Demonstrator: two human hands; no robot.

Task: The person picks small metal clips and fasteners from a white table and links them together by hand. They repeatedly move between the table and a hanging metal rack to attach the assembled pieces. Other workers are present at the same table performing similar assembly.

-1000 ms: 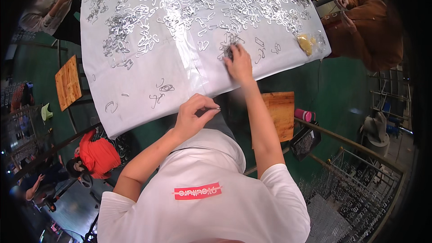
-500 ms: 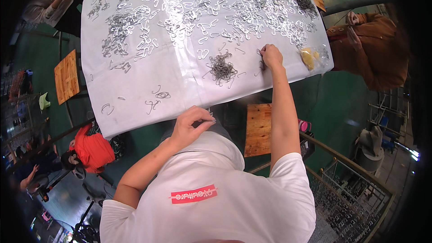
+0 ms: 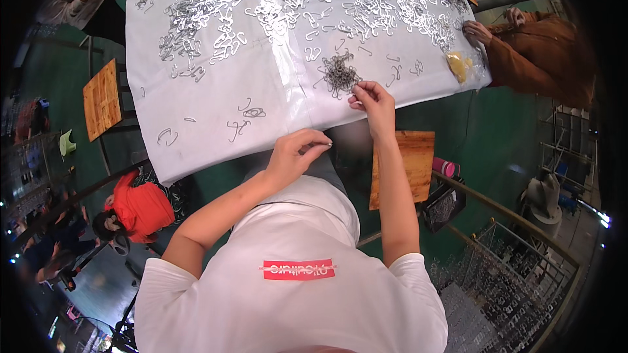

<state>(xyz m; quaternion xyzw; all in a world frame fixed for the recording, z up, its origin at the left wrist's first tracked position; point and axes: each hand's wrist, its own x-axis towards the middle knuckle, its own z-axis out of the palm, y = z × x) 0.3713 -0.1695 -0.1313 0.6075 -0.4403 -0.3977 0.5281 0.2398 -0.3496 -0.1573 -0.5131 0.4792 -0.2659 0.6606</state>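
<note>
My left hand (image 3: 297, 155) is just off the table's near edge, thumb and fingers pinched together. A tiny pale bit shows at its fingertips, too small to name. My right hand (image 3: 375, 106) is over the near edge of the table, its fingers also pinched; what they hold, if anything, I cannot make out. Just beyond its fingertips lies a tangled heap of dark wire hooks (image 3: 340, 74). To the right of that heap are a few loose hooks (image 3: 393, 70) and a small cluster of hooks (image 3: 417, 67).
Many shiny bent metal hooks (image 3: 275, 16) cover the far part of the white-covered table (image 3: 216, 101). A clear bag with yellow contents (image 3: 458, 67) lies at the right edge. A co-worker's hand (image 3: 477, 32) rests near that edge. Wooden stools (image 3: 402, 163) stand below.
My right hand has moved left and nearer to me, from the loose hooks to the dark heap's near side. My left hand has shifted slightly right. The brown-sleeved co-worker's hand now reaches the table edge.
</note>
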